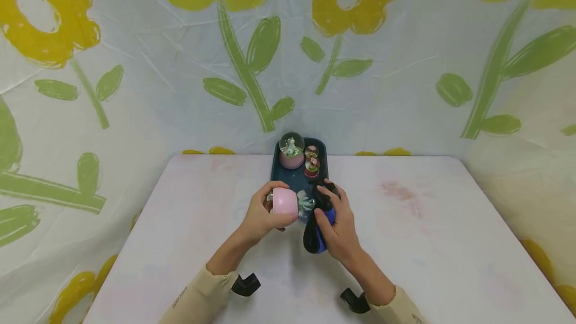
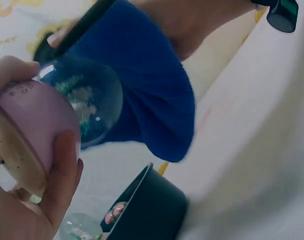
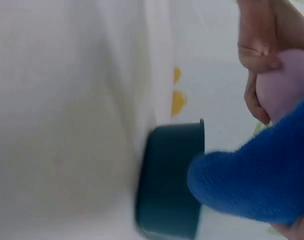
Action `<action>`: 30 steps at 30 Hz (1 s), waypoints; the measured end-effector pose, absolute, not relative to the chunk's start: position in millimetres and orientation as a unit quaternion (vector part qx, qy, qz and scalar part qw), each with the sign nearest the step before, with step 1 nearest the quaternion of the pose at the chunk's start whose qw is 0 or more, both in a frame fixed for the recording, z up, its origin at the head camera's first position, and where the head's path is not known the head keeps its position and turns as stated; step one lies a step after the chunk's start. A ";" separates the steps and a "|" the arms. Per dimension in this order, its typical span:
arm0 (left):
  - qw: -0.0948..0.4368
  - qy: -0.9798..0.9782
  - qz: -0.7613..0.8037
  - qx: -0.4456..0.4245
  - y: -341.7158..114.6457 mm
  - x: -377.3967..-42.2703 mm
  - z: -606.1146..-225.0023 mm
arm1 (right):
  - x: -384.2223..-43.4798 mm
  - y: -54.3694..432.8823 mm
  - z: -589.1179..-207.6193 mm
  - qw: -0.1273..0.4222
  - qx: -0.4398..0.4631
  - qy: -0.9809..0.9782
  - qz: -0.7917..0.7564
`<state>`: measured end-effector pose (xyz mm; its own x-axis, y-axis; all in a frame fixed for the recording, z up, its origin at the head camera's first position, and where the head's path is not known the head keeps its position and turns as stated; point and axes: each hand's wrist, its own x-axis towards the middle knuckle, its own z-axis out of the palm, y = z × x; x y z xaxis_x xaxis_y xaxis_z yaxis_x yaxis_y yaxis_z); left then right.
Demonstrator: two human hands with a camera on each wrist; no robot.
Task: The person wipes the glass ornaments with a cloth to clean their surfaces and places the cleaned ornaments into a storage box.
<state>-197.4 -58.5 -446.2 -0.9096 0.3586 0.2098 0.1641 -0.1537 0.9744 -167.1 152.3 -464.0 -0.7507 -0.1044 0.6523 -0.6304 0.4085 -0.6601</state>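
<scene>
My left hand (image 1: 260, 216) grips a snow globe by its pink base (image 1: 285, 202), turned on its side with the clear dome (image 1: 305, 205) pointing right. Pale teal figures and glitter show inside the dome in the left wrist view. A blue cloth (image 2: 142, 85) with a black side is held in my right hand (image 1: 340, 224), thumb and fingers pinching its folds. The cloth lies right at the dome and hangs behind it in the left wrist view. In the right wrist view, the cloth (image 3: 262, 175) hides part of the pink base (image 3: 284, 82).
Beyond the hands, a dark teal tray (image 1: 294, 179) stands at the table's far edge. It holds another pink-based snow globe (image 1: 292, 161) and two small globes, one behind the other (image 1: 311, 165). A flower-printed sheet (image 1: 378, 109) hangs behind the white table (image 1: 432, 224).
</scene>
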 end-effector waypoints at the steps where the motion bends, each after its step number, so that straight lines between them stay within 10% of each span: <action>1: 0.070 0.646 0.732 0.203 -58.0 -198.2 -445.6 | -167.1 151.1 -463.4 0.284 0.235 -0.798 0.477; 10: 0.100 0.657 0.733 0.143 -55.5 -201.7 -431.3 | -176.8 168.6 -458.3 0.377 0.409 -0.801 0.221; 22: 0.058 0.726 0.660 0.186 -52.0 -187.8 -425.5 | -164.1 167.1 -442.1 0.112 0.209 -0.803 0.546; 30: 0.114 0.667 0.731 0.090 -43.7 -196.3 -419.6 | -158.7 156.0 -436.9 0.285 0.276 -0.857 0.328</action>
